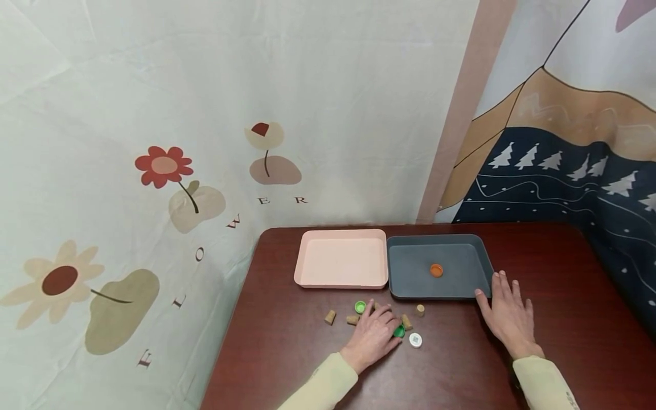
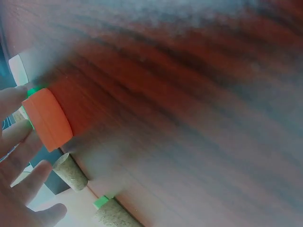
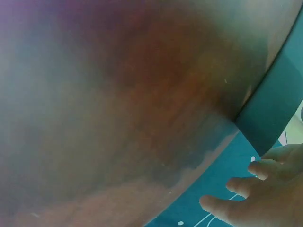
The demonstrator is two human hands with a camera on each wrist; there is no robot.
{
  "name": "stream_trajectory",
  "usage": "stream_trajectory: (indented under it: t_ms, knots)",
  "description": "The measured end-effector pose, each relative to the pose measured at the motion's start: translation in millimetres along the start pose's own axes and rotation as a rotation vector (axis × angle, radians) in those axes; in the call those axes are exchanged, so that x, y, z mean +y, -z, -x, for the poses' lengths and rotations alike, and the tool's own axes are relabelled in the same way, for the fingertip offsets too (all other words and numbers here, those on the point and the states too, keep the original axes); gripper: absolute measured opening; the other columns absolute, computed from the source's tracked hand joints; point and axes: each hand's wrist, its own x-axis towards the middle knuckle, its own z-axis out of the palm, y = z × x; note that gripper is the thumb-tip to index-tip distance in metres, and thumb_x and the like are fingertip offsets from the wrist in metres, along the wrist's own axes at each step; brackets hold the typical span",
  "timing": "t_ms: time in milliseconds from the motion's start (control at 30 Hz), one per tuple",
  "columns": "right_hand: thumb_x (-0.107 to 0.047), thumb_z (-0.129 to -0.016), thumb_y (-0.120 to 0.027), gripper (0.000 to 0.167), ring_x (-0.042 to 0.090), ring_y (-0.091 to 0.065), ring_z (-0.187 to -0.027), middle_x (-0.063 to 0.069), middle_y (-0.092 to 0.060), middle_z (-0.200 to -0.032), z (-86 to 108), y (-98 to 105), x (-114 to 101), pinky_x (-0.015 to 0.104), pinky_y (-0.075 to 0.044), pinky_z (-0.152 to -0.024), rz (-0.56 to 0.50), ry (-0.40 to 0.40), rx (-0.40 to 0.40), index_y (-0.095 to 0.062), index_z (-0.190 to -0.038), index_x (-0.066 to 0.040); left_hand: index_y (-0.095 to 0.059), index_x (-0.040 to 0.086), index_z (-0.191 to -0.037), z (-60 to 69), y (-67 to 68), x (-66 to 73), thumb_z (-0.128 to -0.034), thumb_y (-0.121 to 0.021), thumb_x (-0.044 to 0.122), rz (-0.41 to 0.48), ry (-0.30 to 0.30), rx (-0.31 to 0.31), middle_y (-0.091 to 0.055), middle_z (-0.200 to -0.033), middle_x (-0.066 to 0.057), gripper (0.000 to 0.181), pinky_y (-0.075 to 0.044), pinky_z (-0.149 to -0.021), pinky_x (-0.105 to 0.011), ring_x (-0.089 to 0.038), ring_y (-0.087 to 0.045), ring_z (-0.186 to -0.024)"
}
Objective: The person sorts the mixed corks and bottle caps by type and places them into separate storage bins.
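Observation:
My left hand (image 1: 373,335) reaches over a cluster of small things, thumb and index finger at either side of a green bottle cap (image 1: 399,331), which they appear to pinch. In the left wrist view an orange cap (image 2: 47,118) sits in front of the fingers, partly covering the green cap; the hand hides it from the head view. Corks lie close by, one (image 1: 406,322) beside the green cap and another (image 1: 352,320) left of the hand. My right hand (image 1: 510,316) lies with extended fingers at the near right corner of the dark grey tray (image 1: 410,291), thumb by its edge.
An orange cap (image 1: 436,270) lies in the grey tray. Left of it, alongside, stands a pink tray (image 1: 340,259). On the brown table (image 1: 461,364) are also a light green cap (image 1: 360,307), a white cap (image 1: 415,340) and more corks (image 1: 330,317). Printed curtains hang behind.

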Motion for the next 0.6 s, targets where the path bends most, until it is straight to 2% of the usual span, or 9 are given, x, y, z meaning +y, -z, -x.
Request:
stream_trajectory:
  t_ms: [167,333,600]
  knots:
    - [-0.049,-0.11,-0.037,0.08,0.056,-0.007,-0.152,0.031,-0.01,-0.167,-11.1,3.1,0.3,0.084,-0.012,-0.106,-0.004,0.008,0.0,-0.015,-0.161,0.008,-0.078,0.025,-0.108,0.7,0.5,0.2,-0.0877,-0.081,0.048,-0.001,0.018,-0.003,-0.073,-0.11,0.009,0.031,-0.044,-0.111,-0.052,-0.016,-0.062,-0.123]
    - [-0.05,-0.11,-0.036,0.08,0.057,-0.006,-0.151,0.031,-0.01,-0.167,-19.8,3.0,0.1,0.084,-0.011,-0.106,0.006,-0.004,-0.03,-0.016,-0.161,0.008,-0.076,0.024,-0.104,4.3,0.7,0.5,-0.0855,-0.083,0.047,0.002,0.038,0.022,-0.072,-0.107,0.009,0.03,-0.044,-0.111,-0.05,-0.015,-0.063,-0.119]
    - [-0.047,-0.11,-0.039,0.078,0.056,-0.006,-0.152,0.032,-0.01,-0.167,-21.7,-3.2,0.3,0.084,-0.011,-0.106,0.025,-0.02,-0.041,-0.018,-0.16,0.009,-0.075,0.024,-0.105,4.6,8.0,-1.6,-0.0862,-0.082,0.047,-0.006,0.064,0.073,-0.07,-0.107,0.008,0.031,-0.045,-0.111,-0.048,-0.014,-0.062,-0.119]
